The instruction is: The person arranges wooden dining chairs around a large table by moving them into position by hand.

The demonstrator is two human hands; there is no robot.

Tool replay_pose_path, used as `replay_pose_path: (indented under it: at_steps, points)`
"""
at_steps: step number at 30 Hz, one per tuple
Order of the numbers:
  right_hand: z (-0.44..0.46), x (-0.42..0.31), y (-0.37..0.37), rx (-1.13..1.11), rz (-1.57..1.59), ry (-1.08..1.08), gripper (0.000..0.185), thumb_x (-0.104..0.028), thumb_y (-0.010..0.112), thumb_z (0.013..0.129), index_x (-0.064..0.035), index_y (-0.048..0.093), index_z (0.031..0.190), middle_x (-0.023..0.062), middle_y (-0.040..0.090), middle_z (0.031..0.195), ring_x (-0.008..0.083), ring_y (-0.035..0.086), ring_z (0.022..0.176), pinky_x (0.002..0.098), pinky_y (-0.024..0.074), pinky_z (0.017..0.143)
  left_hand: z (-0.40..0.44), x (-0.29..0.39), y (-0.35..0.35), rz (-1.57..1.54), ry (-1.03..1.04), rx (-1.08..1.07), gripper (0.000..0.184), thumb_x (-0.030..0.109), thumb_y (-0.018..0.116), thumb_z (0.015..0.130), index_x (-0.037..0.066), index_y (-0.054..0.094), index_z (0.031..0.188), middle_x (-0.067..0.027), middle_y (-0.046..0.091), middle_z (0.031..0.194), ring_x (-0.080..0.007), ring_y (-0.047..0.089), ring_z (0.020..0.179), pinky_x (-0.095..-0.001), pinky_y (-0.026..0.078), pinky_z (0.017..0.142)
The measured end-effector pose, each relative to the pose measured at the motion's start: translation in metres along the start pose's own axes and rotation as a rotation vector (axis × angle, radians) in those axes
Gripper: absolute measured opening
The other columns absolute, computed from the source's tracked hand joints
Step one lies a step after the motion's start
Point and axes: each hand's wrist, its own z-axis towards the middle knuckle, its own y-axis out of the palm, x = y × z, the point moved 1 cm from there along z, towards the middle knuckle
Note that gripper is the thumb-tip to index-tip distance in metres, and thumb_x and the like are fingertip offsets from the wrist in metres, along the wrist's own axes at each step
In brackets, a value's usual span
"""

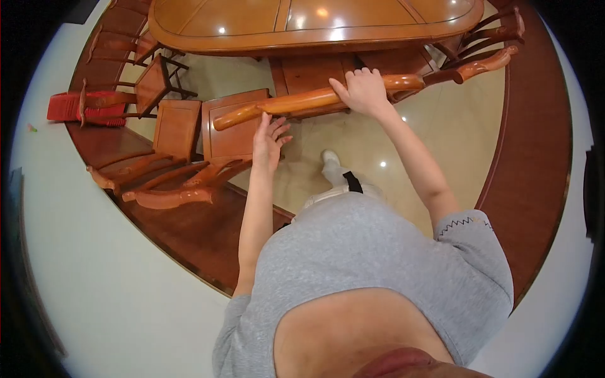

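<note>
Though left hand (270,143) open, right hand (363,93) round chairback (299,102).

Seemingly a dining room (home or restaurant, I can't tell), with wooden chairs (151,88) around a large polished table (252,28).

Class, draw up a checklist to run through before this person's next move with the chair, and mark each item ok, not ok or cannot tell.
1. Right hand curled over the top rail: ok.
2. Left hand closed on the top rail: not ok, its fingers are spread at the rail's lower edge.
3. Visible shoe not under a chair: ok, it shows on bare floor.
4. Chair's feet all on the floor: cannot tell, hidden.
5. Gap between chair and table: cannot tell from this angle.
</note>
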Motion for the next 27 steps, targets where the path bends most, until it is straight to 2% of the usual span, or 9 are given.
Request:
replay_pose_path:
  at_steps: [1,4,5,6,9,13,16,22,27]
  points:
    - [-0.013,0.001,-0.002,-0.069,0.041,-0.023,0.055,-0.049,0.044,0.088,-0.0004,0.063,0.071,0.0169,0.063,0.07,0.031,0.06,0.073,0.042,0.0427,0.07,-0.012,0.001,0.008,-0.054,0.01,0.01,0.072,0.055,0.06,0.082,0.005,0.037,0.128,-0.0142,0.049,0.117,-0.0235,0.048,0.108,-0.038,0.043,0.083]
    - [-0.059,-0.012,-0.011,-0.164,0.126,-0.088,0.058,-0.05,0.045,0.086,0.0027,0.062,0.07,0.0205,0.062,0.066,0.0341,0.062,0.067,0.043,0.047,0.064,-0.04,-0.018,0.01,-0.232,0.089,0.036,0.068,0.052,0.061,0.082,0.005,0.039,0.126,-0.0141,0.047,0.118,-0.0235,0.046,0.11,-0.038,0.042,0.085]
    - [-0.076,-0.018,-0.013,-0.26,0.15,-0.077,0.058,-0.05,0.045,0.086,0.0032,0.062,0.071,0.0211,0.062,0.067,0.0346,0.062,0.067,0.0435,0.0478,0.064,-0.043,-0.034,0.002,-0.364,0.081,0.153,0.056,0.048,0.062,0.083,0.005,0.046,0.114,-0.0128,0.053,0.108,-0.0243,0.05,0.105,-0.0386,0.043,0.087]
    - [-0.093,-0.023,-0.016,-0.361,0.173,-0.066,0.058,-0.05,0.046,0.086,0.0038,0.061,0.071,0.0217,0.062,0.067,0.035,0.062,0.067,0.0441,0.0486,0.064,-0.05,-0.048,-0.003,-0.375,0.082,0.161,0.056,0.048,0.062,0.083,0.005,0.046,0.114,-0.0128,0.053,0.108,-0.0243,0.05,0.105,-0.0386,0.043,0.087]
    - [-0.149,-0.041,-0.008,-0.355,0.221,-0.079,0.058,-0.05,0.046,0.086,0.0047,0.061,0.072,0.022,0.061,0.065,0.0363,0.062,0.064,0.0447,0.0492,0.062,-0.087,-0.078,-0.015,-0.646,0.152,0.309,0.038,0.042,0.06,0.085,0.006,0.048,0.09,-0.0114,0.056,0.088,-0.026,0.057,0.088,-0.0429,0.046,0.085]
    - [-0.217,-0.065,0.004,-0.433,0.273,-0.072,0.059,-0.051,0.046,0.086,0.0048,0.06,0.072,0.0222,0.061,0.064,0.0378,0.062,0.062,0.0454,0.0494,0.06,-0.118,-0.123,-0.053,-0.822,0.174,0.466,0.036,0.04,0.061,0.083,0.009,0.045,0.073,-0.0063,0.049,0.068,-0.0211,0.052,0.067,-0.0399,0.048,0.079]
    - [-0.25,-0.074,0.007,-0.508,0.294,-0.089,0.062,-0.054,0.044,0.087,0.004,0.061,0.075,0.0235,0.063,0.072,0.038,0.063,0.069,0.0457,0.0492,0.064,-0.142,-0.151,-0.074,-0.825,0.168,0.497,0.037,0.04,0.062,0.083,0.01,0.045,0.069,-0.0042,0.049,0.065,-0.0198,0.05,0.063,-0.0379,0.047,0.075]
    - [-0.313,-0.059,0.017,-1.189,0.431,0.029,0.08,-0.073,0.036,0.081,-0.0003,0.069,0.09,0.0233,0.066,0.086,0.0353,0.063,0.086,0.0418,0.048,0.077,-0.191,-0.203,-0.11,-0.815,0.133,0.518,0.036,0.042,0.062,0.083,0.012,0.046,0.07,-0.0012,0.047,0.062,-0.0182,0.05,0.06,-0.0375,0.046,0.071]
    - [-0.35,-0.062,0.013,-1.028,0.29,-0.018,0.087,-0.078,0.035,0.077,0.0012,0.069,0.088,0.0218,0.066,0.086,0.0349,0.063,0.089,0.0411,0.0479,0.079,-0.214,-0.221,-0.115,-0.793,0.146,0.542,0.034,0.037,0.065,0.081,0.012,0.045,0.069,-0.0024,0.047,0.062,-0.0191,0.05,0.06,-0.0388,0.047,0.07]
